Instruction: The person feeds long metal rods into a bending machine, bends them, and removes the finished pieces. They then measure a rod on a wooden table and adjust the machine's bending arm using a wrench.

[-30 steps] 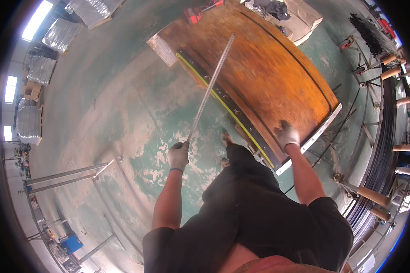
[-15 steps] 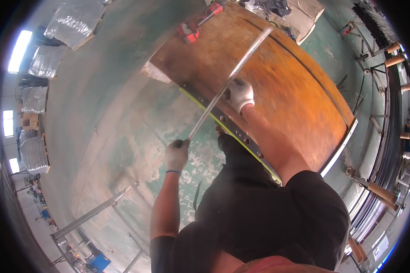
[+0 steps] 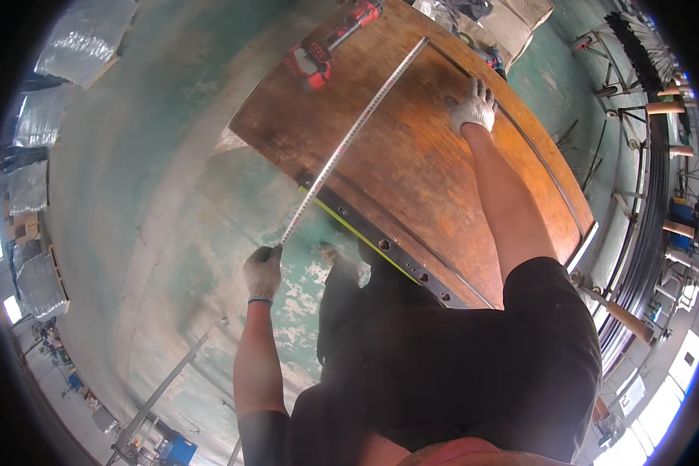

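Note:
My left hand (image 3: pixel 262 272), in a grey-white work glove, is closed around the lower end of a steel tape measure (image 3: pixel 338 154). The pulled-out blade runs slantwise across a brown, worn tabletop (image 3: pixel 396 155), and its far end lies at the end of a thin dark rod (image 3: pixel 532 144) along the far side. My right hand (image 3: pixel 474 109), gloved too, lies palm down with fingers spread at that rod, partly over it. Whatever tape case my left hand may hold is hidden. A second thin rod (image 3: pixel 427 252) lies nearer me.
Along the table's near edge runs a dark level-like bar (image 3: pixel 384 245) with holes and a yellow-green edge. A red-and-black power tool (image 3: pixel 314 62) sits at the far left. Racks with long dark profiles (image 3: pixel 651 179) stand right; wrapped stacks (image 3: pixel 39 120) stand left.
My right hand has moved from beside the tape's middle to the far rod, fingers now spread. My left hand and the tape have shifted left; the tape's far end now meets the rod's end.

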Demonstrator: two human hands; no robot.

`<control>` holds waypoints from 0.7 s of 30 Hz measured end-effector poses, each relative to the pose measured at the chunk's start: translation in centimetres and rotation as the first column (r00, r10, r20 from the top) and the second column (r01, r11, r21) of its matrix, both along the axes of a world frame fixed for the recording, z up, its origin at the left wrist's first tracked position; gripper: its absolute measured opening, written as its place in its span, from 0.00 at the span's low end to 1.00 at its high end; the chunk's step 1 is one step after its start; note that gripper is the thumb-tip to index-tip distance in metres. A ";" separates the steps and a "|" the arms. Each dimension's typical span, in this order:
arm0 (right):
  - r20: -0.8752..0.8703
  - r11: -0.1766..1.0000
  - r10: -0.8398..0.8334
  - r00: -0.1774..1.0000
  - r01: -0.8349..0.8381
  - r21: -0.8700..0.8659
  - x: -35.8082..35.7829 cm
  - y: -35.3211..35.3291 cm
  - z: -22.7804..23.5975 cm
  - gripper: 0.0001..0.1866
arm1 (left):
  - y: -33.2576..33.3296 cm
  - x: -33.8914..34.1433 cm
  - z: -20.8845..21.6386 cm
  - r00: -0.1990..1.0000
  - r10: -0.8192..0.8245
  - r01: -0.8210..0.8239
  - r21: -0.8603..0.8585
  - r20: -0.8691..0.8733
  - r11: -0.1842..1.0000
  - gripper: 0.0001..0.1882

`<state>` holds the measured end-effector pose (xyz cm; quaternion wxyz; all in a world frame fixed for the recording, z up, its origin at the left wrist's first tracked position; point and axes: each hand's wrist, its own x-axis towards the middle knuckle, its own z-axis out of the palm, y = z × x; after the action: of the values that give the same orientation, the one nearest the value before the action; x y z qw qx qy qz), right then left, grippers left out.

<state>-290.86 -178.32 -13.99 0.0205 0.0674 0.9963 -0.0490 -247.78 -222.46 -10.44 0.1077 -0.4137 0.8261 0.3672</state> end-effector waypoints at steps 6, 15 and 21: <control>0.110 0.996 -0.065 0.992 0.058 0.063 -0.7 1.0 -0.1 0.56 | -1.8 -2.2 -1.6 1.000 -0.003 0.003 0.006 0.014 1.000 0.18; 0.096 0.997 -0.046 0.994 0.039 0.070 -1.0 1.4 -1.5 0.54 | -1.9 -5.9 -0.9 0.998 -0.053 0.053 0.012 -0.024 0.999 0.18; 0.113 0.982 0.001 0.994 -0.022 0.187 -1.6 1.7 -3.0 0.54 | -3.3 -5.3 -2.2 0.990 -0.119 0.123 -0.042 0.081 0.992 0.22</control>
<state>-292.45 -176.57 -16.96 0.0702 0.0660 0.9941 0.0493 -253.06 -225.78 -12.67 0.1522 -0.3792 0.8533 0.3239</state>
